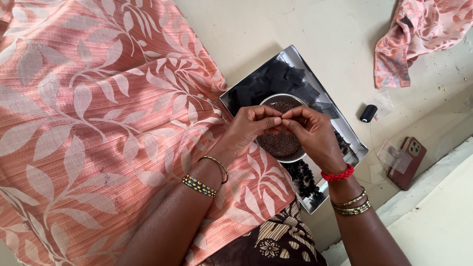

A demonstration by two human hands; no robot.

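My left hand [250, 129] and my right hand [313, 134] meet fingertip to fingertip just above a round steel bowl [285, 158] of tiny dark beads [278, 144]. The fingers of both hands are pinched together on something too small to make out. The bowl sits in a shiny metal tray [231, 97] on the floor, which also holds small black fabric squares [276, 79] and a bunch of dark beaded pieces [303, 178]. Bangles are on both wrists, and a red thread band [338, 174] circles the right one.
A peach leaf-print cloth [84, 118] covers my lap at the left. On the pale floor lie a black thread spool [368, 113], a phone in a red case [408, 161] with clear plastic bits beside it, and a crumpled peach cloth [423, 29] at the top right.
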